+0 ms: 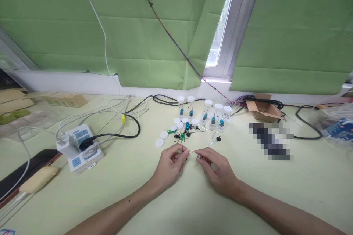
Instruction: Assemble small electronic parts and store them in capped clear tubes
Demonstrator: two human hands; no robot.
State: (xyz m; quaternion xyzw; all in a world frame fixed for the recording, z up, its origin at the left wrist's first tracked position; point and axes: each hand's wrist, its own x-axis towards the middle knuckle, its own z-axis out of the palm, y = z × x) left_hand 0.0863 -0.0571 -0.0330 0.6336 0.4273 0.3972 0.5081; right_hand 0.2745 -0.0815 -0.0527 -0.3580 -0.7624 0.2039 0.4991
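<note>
My left hand (pixel 171 162) is closed in a pinch on a small dark part; a thin dark stem stands up from its fingertips. Opposite it, my right hand (pixel 217 167) pinches a thin metal rod (pixel 192 153), whose end reaches the left fingertips. Just beyond the hands lie a green part (pixel 182 137), a blue part (pixel 187 125) and a black round-based part (pixel 188 134). To the right, another black part (pixel 218 138) rests near a thin silver piece (pixel 211 142). White round caps (pixel 159 143) lie to the left. The fingers partly hide what they hold.
Several clear tubes with white lids (pixel 213 116) stand behind the parts, blue pieces inside. A white power strip (pixel 82 150) with plugs and cables sits left. An open cardboard box (pixel 264 110) stands back right, near a blurred patch. A plastic bag (pixel 339 126) lies far right.
</note>
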